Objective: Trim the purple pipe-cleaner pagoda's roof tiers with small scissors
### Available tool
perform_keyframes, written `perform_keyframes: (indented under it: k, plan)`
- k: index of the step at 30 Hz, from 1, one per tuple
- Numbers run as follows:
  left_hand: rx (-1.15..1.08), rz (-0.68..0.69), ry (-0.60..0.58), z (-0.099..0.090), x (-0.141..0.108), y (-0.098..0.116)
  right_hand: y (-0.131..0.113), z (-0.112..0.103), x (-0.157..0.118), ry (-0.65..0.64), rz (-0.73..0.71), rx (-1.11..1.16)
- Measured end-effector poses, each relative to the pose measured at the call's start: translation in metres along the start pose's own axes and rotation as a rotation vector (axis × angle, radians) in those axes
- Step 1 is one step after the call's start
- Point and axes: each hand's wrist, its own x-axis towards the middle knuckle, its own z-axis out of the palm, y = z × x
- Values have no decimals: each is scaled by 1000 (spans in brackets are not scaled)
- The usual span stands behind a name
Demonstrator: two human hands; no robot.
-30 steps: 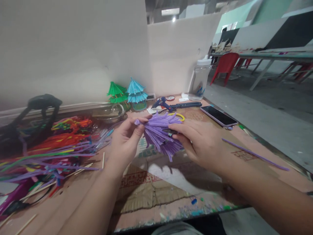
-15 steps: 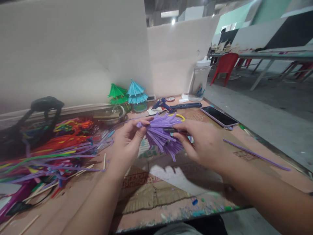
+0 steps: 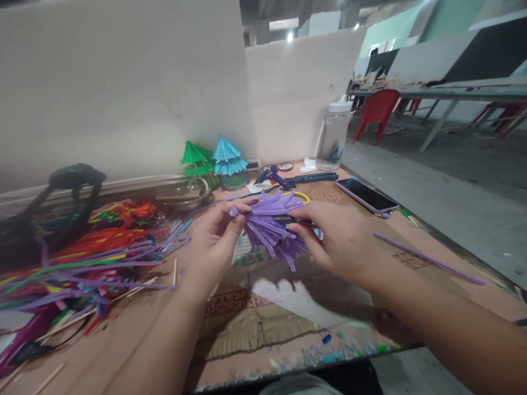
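Note:
A purple bundle of fuzzy stems (image 3: 267, 222), gathered at its left end and fanned out to the right, hangs above the cardboard (image 3: 263, 323). My left hand (image 3: 220, 230) pinches its gathered tip between thumb and fingers. From the right, my right hand (image 3: 333, 236) grips a dark, thin tool (image 3: 284, 218) whose tip lies against the stems; the fingers partly hide it. Behind the bundle shows a yellow loop (image 3: 302, 196). One loose purple stem (image 3: 428, 259) lies to the right of my right hand.
Colourful stems (image 3: 111, 236) are heaped at left beside a black-handled object (image 3: 78, 175). Green (image 3: 196, 156) and blue (image 3: 228, 156) tiered models, a glue gun (image 3: 272, 176) and a bottle (image 3: 334, 134) stand or lie at the back. A phone (image 3: 366, 195) lies back right.
The view has shifted very slightly. Both hands keep their hold on the bundle and the tool, with almost no visible movement.

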Motion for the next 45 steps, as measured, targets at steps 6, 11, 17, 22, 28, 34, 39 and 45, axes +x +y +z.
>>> perform_keyframes:
  k: [6,11,17,22,28,34,39,45]
  plan:
    - [-17,-8,-4,0,-1,1,0,0,0,3,-4,-18]
    - [-15,-9,2,1,0,2,0,-1,1,4,5,-20]
    - [-8,-11,4,0,0,2,0,-2,0,11,7,-1]
    - [-7,-19,10,-1,0,0,0,0,-1,6,20,14]
    - [-21,-16,-1,-1,0,0,0,1,-1,6,15,-13]
    - [-25,-17,2,-1,1,-1,0,0,-1,4,18,-14]
    - [-22,-22,7,-1,2,-1,1,1,-1,-11,36,-3]
    - [-18,-3,-1,-2,1,0,1,2,-1,-10,38,9]
